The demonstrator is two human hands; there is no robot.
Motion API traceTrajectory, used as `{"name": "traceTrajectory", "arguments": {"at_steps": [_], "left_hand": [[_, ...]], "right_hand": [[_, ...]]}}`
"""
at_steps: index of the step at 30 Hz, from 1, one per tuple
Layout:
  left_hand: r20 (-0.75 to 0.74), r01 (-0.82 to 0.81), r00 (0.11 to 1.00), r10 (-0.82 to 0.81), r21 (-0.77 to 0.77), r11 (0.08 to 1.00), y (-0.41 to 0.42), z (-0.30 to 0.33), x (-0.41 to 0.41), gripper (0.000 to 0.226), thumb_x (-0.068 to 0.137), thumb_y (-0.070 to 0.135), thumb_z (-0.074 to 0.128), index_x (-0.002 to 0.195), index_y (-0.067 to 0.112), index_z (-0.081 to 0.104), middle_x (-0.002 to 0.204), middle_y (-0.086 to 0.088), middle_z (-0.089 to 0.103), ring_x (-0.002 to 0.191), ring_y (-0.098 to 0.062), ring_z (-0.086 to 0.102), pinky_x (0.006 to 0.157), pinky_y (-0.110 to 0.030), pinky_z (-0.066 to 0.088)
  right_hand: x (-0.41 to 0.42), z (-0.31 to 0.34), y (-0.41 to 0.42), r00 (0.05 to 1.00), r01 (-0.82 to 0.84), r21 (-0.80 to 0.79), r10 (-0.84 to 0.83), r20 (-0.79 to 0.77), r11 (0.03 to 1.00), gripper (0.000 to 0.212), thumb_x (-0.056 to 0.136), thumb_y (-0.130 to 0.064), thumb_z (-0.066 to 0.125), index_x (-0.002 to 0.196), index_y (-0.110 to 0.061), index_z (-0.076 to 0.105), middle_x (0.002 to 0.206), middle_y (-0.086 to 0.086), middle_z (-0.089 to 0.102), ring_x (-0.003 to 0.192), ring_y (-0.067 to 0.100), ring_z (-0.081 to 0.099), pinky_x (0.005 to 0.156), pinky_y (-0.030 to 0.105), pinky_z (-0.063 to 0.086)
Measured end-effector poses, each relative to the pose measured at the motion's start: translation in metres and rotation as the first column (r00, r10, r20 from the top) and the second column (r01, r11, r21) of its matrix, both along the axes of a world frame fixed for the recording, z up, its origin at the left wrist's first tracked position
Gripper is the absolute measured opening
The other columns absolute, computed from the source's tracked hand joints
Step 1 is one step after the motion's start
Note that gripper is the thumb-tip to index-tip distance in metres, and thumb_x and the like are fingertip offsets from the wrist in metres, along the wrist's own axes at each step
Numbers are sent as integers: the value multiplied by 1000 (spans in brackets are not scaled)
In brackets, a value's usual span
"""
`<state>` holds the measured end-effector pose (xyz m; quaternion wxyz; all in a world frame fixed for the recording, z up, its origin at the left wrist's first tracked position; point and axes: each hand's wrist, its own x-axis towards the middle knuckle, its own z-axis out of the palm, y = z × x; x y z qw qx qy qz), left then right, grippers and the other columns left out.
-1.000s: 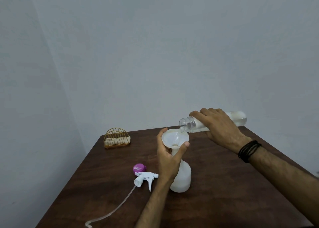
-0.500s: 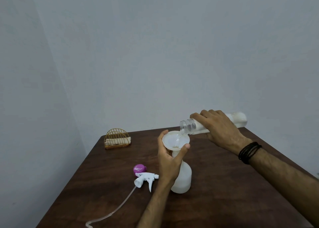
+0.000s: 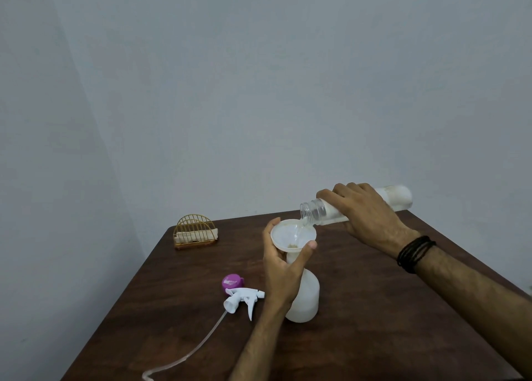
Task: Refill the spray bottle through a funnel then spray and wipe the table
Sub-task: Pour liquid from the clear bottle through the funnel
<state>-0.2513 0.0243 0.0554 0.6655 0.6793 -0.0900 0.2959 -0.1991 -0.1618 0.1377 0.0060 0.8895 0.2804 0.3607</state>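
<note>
A white translucent spray bottle [image 3: 306,300] stands on the dark wooden table [image 3: 374,323] with a white funnel [image 3: 292,235] set in its neck. My left hand [image 3: 283,268] holds the funnel's rim between thumb and fingers. My right hand [image 3: 365,213] grips a clear bottle [image 3: 397,197], tipped almost level with its open mouth over the funnel; liquid runs into the funnel. The white trigger head [image 3: 241,297] with its long clear tube lies on the table left of the spray bottle.
A purple cap [image 3: 231,282] lies beside the trigger head. A gold wire holder [image 3: 194,231] with a folded cloth stands at the table's far left. Grey walls close in behind and to the left.
The clear bottle's far end has risen a little, so it tilts more steeply over the funnel. My left hand keeps its hold on the funnel.
</note>
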Motion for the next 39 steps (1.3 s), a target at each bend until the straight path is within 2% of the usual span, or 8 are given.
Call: {"name": "traceTrajectory", "arguments": {"at_steps": [10,13,16,21,28,30,35,39], "left_hand": [[9,14,1000,-14,-1,1000,-1,3,-1,75,64,51,80,128,45,39,111,43,54,112,7,56,86,-14,52],[11,18,1000,-18,9,1000,-1,4,-1,71,70,37,83,127,43,40,108,46,54,110,12,56,84,-11,51],[12,25,1000,-25,6,1000,0,4,0,70,72,30,82,127,41,40,108,45,55,110,10,57,84,-11,51],[22,24,999,-24,-2,1000,-1,6,-2,73,66,48,80,127,43,40,109,44,55,110,8,57,85,-13,52],[22,13,1000,-13,7,1000,0,6,-2,74,65,50,79,127,44,40,110,42,55,112,6,57,87,-15,53],[17,9,1000,-9,11,1000,0,6,-1,73,66,48,80,127,44,40,110,43,54,112,7,56,87,-14,52],[6,10,1000,-10,24,1000,1,3,1,70,74,27,83,126,43,39,108,46,54,110,11,56,84,-10,50],[-1,12,1000,-12,18,1000,1,3,2,70,72,31,81,127,43,39,108,47,52,110,13,54,83,-9,50]], "right_hand": [[0,2,-2,1000,6,-22,-5,16,1000,56,74,0,67,121,-27,55,89,-4,56,73,21,51,76,38,48],[-1,3,-1,1000,4,-17,-4,19,1000,56,73,2,64,121,-26,56,89,-3,57,73,22,52,77,38,48],[-1,3,-1,1000,6,-22,-6,19,1000,55,74,1,64,121,-26,56,89,-3,57,73,22,52,77,38,49],[-1,3,0,1000,12,-24,-11,17,1000,56,74,0,67,121,-27,55,89,-4,57,74,21,52,78,38,48],[0,2,0,999,14,-39,-13,30,999,57,73,1,68,121,-27,55,91,-3,58,75,21,53,79,37,48],[0,3,-1,999,16,-44,-14,34,999,56,73,1,67,121,-27,56,90,-3,58,75,22,53,79,38,48],[1,4,-1,999,19,-60,-16,50,998,57,71,2,64,120,-26,56,91,-2,59,76,23,54,79,39,48],[1,2,-2,998,20,-61,-17,60,998,58,70,4,61,120,-25,57,92,-1,60,76,24,55,79,39,48]]}}
